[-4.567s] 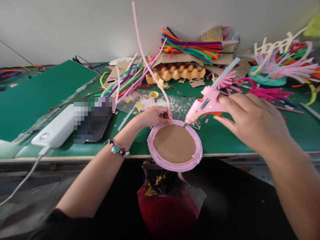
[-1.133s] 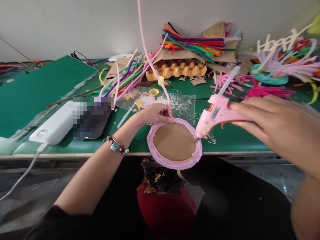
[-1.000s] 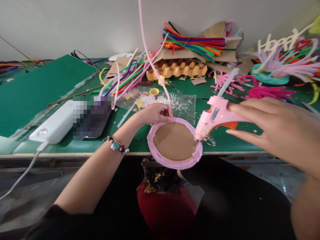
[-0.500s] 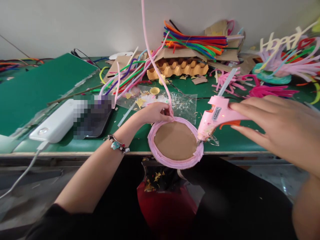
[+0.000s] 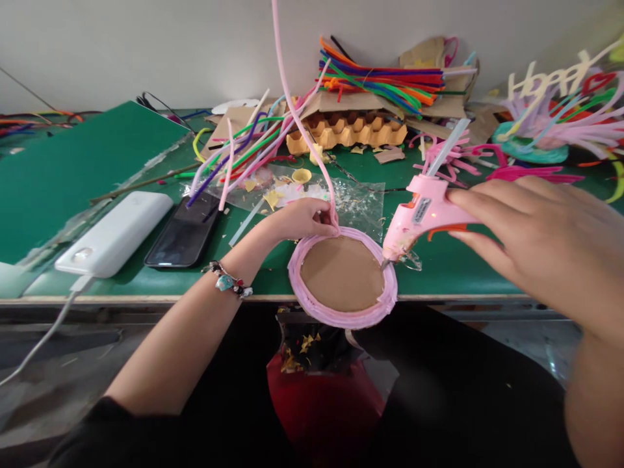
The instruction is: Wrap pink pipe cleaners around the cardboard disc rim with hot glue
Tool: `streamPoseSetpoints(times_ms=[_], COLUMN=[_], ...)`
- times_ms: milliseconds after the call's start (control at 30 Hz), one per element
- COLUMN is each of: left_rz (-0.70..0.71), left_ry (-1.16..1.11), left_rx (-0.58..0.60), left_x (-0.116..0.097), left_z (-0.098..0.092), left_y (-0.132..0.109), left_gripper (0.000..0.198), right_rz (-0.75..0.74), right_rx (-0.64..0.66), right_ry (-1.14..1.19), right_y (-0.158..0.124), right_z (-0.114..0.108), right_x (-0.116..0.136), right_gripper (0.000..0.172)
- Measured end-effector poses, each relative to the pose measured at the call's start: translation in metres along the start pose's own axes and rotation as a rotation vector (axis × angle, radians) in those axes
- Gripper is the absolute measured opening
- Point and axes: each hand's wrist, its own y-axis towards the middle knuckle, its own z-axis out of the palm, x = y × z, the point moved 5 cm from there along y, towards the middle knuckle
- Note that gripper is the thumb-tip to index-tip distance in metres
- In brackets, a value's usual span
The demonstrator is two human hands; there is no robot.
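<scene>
A round brown cardboard disc (image 5: 340, 273) lies at the table's front edge, ringed by coils of pink pipe cleaner (image 5: 302, 130). My left hand (image 5: 297, 221) pinches that pipe cleaner down at the disc's top rim, and its loose end rises out of the top of the view. My right hand (image 5: 536, 244) grips a pink glue gun (image 5: 422, 211). The gun's nozzle touches the inner side of the ring on the disc's right.
A white power bank (image 5: 114, 233) and a black phone (image 5: 185, 231) lie to the left on the green table (image 5: 453, 266). A heap of coloured pipe cleaners (image 5: 380, 81), an egg carton (image 5: 346, 133) and a clear plastic sheet (image 5: 351, 198) are behind. A red bin (image 5: 326, 403) sits below.
The glue gun's nozzle moved from the ring's top along its right side, then back up a little. My left hand stayed pinched at the top rim.
</scene>
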Motion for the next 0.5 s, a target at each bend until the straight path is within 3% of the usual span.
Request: streamPoseSetpoints(times_ms=[300, 500], left_rz=[0.006, 0.008], left_ry=[0.005, -0.010], left_rx=[-0.002, -0.002], left_x=[-0.0008, -0.0005], left_z=[0.0002, 0.0002], left_y=[0.0006, 0.0004], left_gripper=[0.011, 0.012], right_rz=[-0.004, 0.007], right_rx=[-0.081, -0.051], right_ry=[-0.054, -0.004], right_y=[0.0051, 0.0036], right_z=[-0.0013, -0.0010], right_x=[0.0022, 0.0014], right_gripper=[0.039, 0.042])
